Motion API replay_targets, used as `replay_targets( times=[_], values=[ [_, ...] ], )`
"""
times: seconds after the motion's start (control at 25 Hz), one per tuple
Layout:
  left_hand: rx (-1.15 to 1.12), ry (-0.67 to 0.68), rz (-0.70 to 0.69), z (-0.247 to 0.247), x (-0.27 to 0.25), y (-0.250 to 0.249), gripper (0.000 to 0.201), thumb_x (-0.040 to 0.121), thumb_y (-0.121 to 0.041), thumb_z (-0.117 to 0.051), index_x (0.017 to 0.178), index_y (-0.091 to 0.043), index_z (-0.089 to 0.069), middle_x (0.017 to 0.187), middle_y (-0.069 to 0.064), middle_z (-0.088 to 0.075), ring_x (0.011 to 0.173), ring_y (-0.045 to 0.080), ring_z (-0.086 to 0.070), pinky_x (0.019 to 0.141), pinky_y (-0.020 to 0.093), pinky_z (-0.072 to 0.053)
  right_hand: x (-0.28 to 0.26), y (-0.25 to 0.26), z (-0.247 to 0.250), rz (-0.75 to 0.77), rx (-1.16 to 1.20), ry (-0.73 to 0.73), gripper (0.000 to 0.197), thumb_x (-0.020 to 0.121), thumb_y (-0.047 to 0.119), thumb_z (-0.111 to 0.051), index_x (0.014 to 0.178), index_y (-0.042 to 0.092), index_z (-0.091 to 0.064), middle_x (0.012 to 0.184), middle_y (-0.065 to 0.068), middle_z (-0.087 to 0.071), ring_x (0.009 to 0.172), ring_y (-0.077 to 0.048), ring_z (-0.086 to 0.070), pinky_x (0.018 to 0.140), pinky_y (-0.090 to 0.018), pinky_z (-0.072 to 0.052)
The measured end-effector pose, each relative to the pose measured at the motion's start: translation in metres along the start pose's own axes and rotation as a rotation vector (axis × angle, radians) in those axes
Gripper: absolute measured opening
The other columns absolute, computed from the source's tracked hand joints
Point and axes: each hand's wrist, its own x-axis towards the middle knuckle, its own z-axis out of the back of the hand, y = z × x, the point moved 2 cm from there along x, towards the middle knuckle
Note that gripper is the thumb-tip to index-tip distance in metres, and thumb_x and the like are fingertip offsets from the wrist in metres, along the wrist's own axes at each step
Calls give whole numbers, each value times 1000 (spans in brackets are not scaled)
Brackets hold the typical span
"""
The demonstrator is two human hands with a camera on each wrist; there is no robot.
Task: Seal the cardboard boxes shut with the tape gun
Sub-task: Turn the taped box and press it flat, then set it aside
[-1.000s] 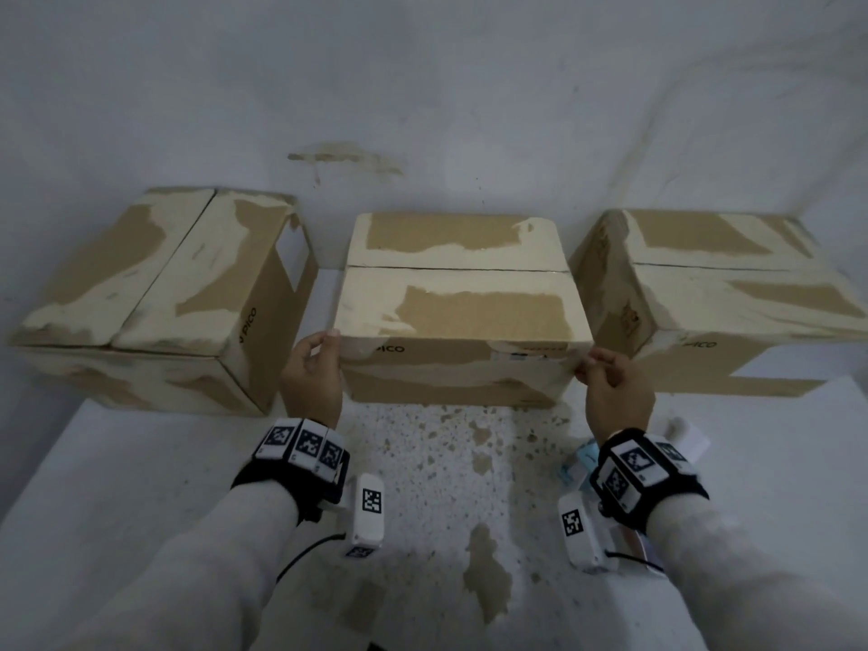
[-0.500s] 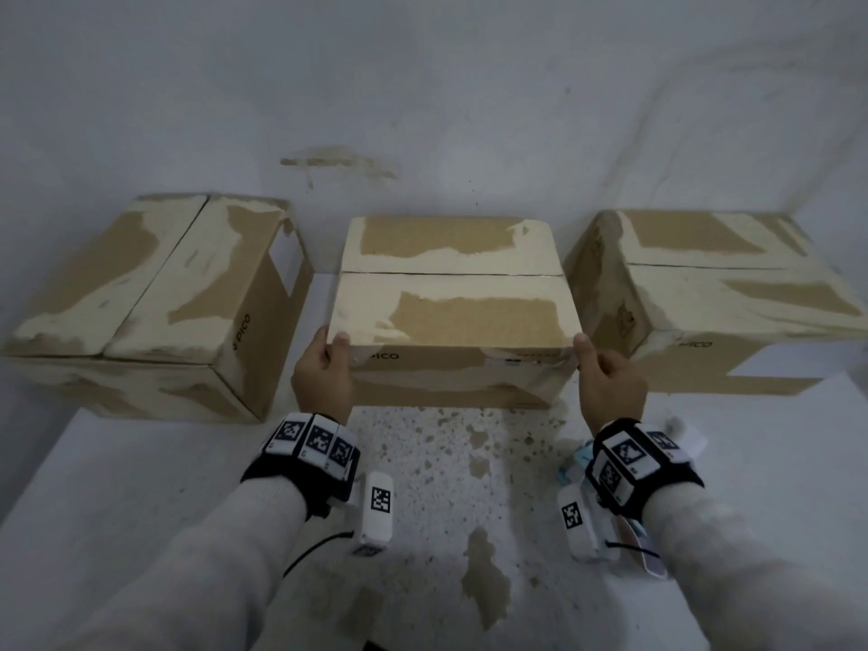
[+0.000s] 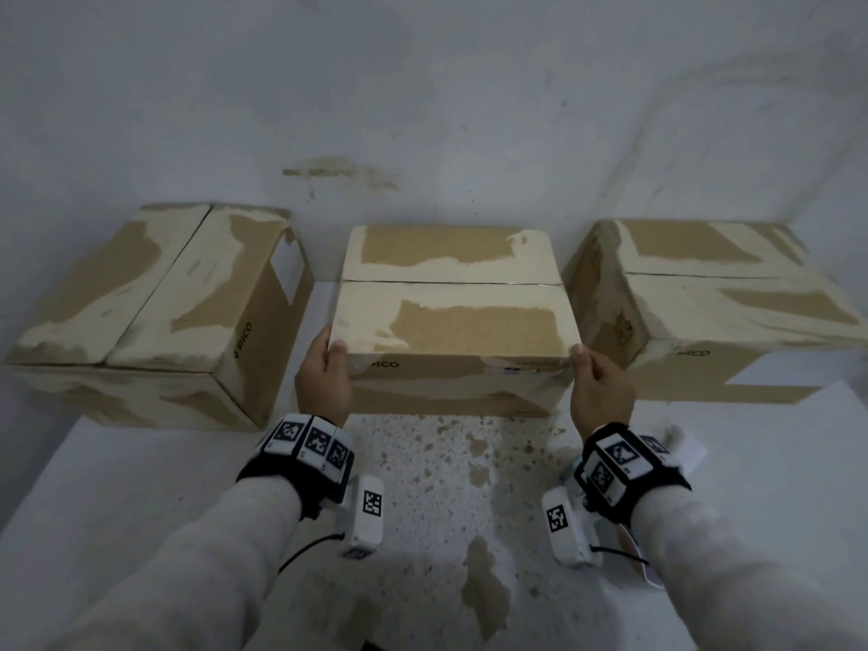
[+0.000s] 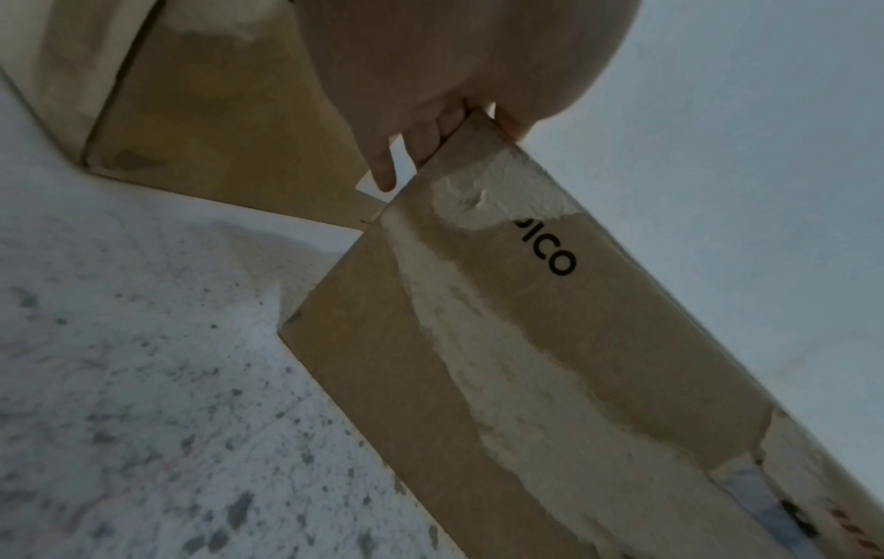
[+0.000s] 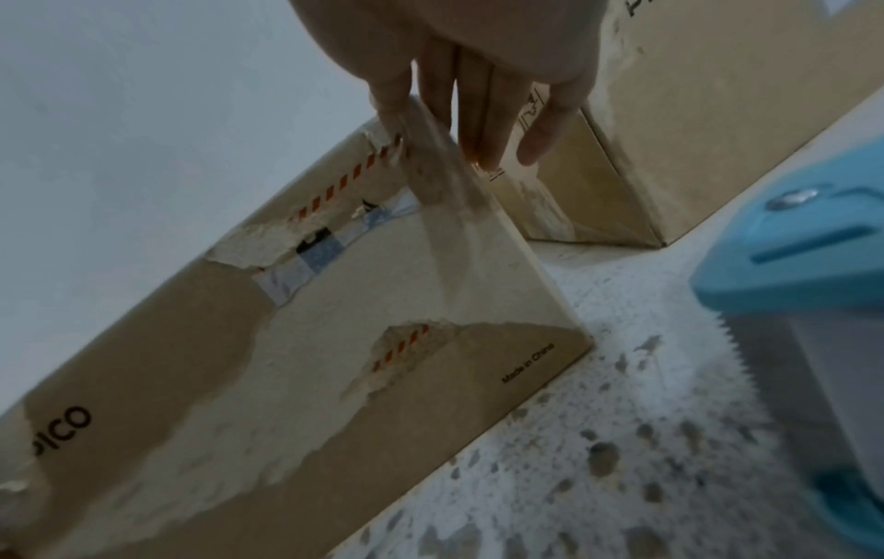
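The middle cardboard box [image 3: 451, 321] stands against the wall with its two top flaps down and a seam across the top. My left hand [image 3: 329, 361] grips its near left top corner, thumb on the lid and fingers [image 4: 421, 140] down the side. At the near right top corner my right hand [image 3: 587, 368] holds on the same way, its fingers [image 5: 478, 124] lying along the box's right side. The blue tape gun [image 5: 804, 264] lies on the table below my right wrist, mostly hidden in the head view.
A left box [image 3: 155, 303] and a right box [image 3: 714, 303] flank the middle one closely, both with flaps down. All stand on a white speckled table [image 3: 141, 486] against a white wall. Narrow gaps separate the boxes.
Both hands moved up from the box's front edge to its top corners, and the thumbs came onto the lid. The boxes have stayed in place.
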Motion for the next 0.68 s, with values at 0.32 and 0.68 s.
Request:
replay_targets(
  times=[0.32,0.68],
  values=[
    [10,41,19,-6,3,-15,47,100,-11,-28,146,-15,-31,153,-2,-30,126,7,-39,97,14,-31,15,-3,-1,-155,228,93,19,89,24,-58,72,23,-51,77,1,-54,80,-21,-51,79,-41,-44],
    [782,255,-333,-10,42,-51,63,89,-36,-35,148,-15,-25,159,10,-9,147,27,-6,119,42,-11,36,52,-30,272,-529,286,50,86,38,-55,131,19,-43,144,-7,-40,133,-27,-37,106,-44,-28]
  ],
)
